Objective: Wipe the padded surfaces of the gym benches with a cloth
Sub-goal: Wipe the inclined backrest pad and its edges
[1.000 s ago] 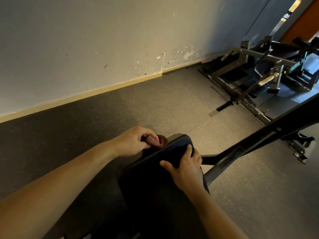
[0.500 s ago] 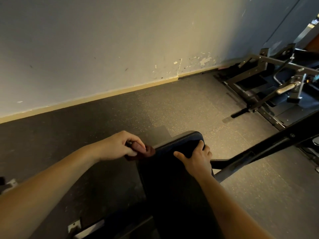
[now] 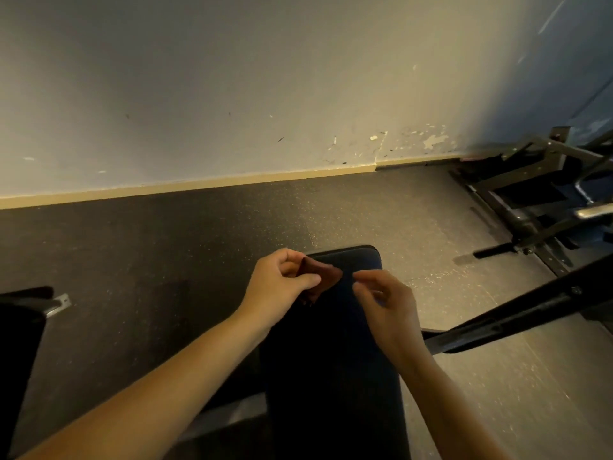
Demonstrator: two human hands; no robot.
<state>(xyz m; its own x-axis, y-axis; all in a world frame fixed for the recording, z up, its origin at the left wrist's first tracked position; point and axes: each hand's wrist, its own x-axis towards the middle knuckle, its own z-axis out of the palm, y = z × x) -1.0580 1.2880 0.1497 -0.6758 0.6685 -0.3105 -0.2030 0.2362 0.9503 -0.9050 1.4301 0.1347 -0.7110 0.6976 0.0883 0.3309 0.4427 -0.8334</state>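
The left hand [image 3: 282, 283] pinches a small, crumpled reddish-brown cloth [image 3: 323, 277] between thumb and fingers, above the far end of the black padded bench [image 3: 331, 366]. The right hand [image 3: 388, 303] is just right of the cloth, fingers loosely curled, holding nothing. The bench pad runs beneath both hands.

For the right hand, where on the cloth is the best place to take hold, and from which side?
Probably the free corner of the cloth that sticks out to the right, above the bench pad. The left hand pinches its left part, so that corner is clear. The right hand is just right of it; a thumb-and-forefinger pinch from the right looks easiest.
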